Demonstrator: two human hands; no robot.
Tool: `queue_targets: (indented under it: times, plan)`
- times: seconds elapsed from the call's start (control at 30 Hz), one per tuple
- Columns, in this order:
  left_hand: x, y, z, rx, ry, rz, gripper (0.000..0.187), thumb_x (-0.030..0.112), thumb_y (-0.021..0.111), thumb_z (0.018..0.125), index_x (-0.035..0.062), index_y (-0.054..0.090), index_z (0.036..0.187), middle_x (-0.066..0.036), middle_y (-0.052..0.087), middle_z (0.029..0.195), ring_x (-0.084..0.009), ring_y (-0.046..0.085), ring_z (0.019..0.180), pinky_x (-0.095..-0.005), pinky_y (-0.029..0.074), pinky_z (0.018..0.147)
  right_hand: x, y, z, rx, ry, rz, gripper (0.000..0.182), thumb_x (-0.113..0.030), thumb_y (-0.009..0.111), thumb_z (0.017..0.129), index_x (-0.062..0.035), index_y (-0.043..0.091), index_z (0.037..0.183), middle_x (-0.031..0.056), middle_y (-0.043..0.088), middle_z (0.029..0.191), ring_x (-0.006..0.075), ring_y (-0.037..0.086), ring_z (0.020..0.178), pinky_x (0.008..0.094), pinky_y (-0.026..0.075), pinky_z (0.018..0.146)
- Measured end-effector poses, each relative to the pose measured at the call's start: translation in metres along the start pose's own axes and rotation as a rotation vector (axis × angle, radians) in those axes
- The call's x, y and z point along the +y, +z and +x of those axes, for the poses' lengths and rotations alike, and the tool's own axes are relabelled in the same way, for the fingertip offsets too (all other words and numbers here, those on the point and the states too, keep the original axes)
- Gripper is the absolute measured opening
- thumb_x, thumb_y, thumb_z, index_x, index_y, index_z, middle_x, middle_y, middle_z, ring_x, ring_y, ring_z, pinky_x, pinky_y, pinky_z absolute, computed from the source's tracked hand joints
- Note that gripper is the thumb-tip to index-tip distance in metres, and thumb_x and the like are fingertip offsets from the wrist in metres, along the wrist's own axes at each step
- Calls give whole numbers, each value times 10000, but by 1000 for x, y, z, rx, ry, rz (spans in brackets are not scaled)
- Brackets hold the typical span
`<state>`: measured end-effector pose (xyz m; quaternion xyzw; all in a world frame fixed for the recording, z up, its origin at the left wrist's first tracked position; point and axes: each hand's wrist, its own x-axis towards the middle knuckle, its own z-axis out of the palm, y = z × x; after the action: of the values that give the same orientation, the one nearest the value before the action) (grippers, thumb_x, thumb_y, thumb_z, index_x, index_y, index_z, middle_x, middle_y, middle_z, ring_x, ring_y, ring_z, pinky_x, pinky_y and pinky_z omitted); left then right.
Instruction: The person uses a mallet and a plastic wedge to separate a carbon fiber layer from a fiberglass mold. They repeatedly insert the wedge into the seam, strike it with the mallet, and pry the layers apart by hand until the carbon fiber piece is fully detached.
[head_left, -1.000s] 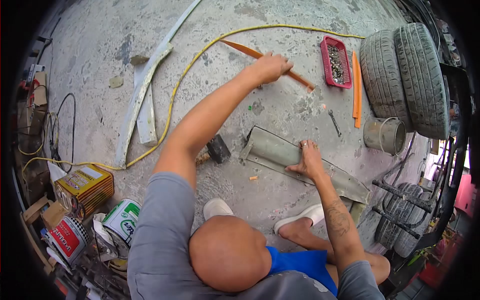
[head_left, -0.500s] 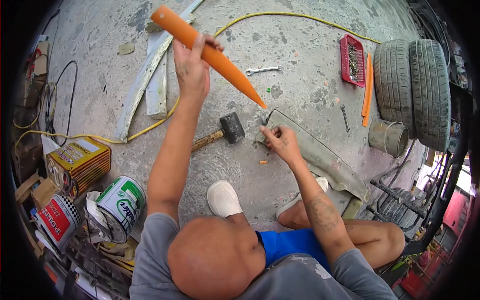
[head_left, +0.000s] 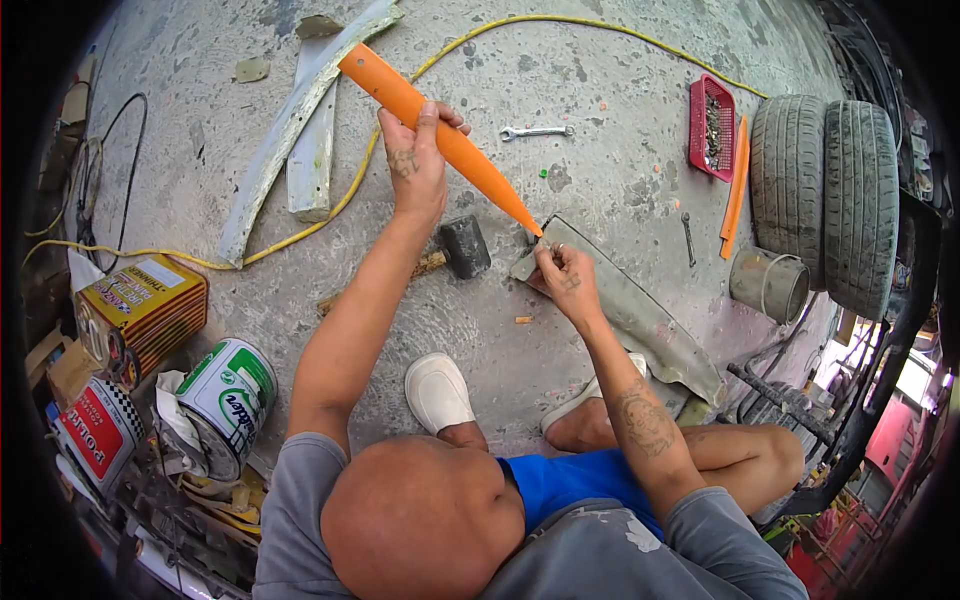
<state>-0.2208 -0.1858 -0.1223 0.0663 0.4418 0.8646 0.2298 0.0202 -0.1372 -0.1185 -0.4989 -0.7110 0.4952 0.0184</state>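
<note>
My left hand (head_left: 420, 155) is wrapped round an orange pointed strip (head_left: 484, 178), which slants down to the right with a small hole at its wide upper end. At its narrow tip, my right hand (head_left: 567, 276) has its fingers pinched together; whether they grip the tip is hard to tell. Below the right hand lies a long grey-green curved panel (head_left: 640, 310) on the concrete floor. A black-headed mallet (head_left: 465, 248) with a wooden handle rests beside it, partly behind my left forearm.
A wrench (head_left: 537, 132), a red basket (head_left: 711, 128) of small parts, another orange strip (head_left: 735, 190), two tires (head_left: 862, 200) and a metal can (head_left: 768, 284) lie ahead and right. At left are paint cans (head_left: 228, 400), a yellow hose (head_left: 345, 205) and long pale strips (head_left: 285, 150).
My left hand has moved right and down with the orange strip, whose tip is now at my right hand's fingers. The right fingers have come closer together, and the view has shifted slightly.
</note>
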Motion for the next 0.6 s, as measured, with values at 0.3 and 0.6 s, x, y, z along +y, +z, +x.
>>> queue_targets:
  times: [0.3, 0.6]
  plan:
    - [-11, -6, 3, 31, -51, -1, 183, 95, 488, 1029, 100, 344, 1142, -80, 553, 921, -167, 581, 814, -400, 556, 790, -1, -54, 65, 31, -301, -220, 324, -300, 677, 922, 21, 708, 887, 159, 666, 713, 155, 641, 667, 311, 499, 642]
    - [-7, -7, 1, 5, -28, -17, 193, 94, 498, 1023, 91, 344, 1141, -86, 563, 917, -168, 583, 815, -400, 554, 801, -6, -75, 83, -535, 257, 1, 320, -373, 646, 964, -67, 737, 986, -65, 647, 764, 22, 515, 644, 215, 411, 592]
